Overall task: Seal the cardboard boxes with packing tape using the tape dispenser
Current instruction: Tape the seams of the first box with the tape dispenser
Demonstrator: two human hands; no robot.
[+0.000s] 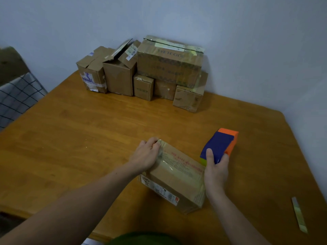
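a worn brown cardboard box (174,175), glossy with tape and printed labels, lies near the front of the wooden table (88,129), left hand (146,154) gripping its far corner, right hand (216,167) clutching the blue-and-orange tape dispenser (220,144) beside it.

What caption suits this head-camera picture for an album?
The left hand holds a cardboard box on the table while the right hand grips the tape dispenser; more boxes wait behind.

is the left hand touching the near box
Touching. The head view shows the left hand gripping the near box at its far corner.
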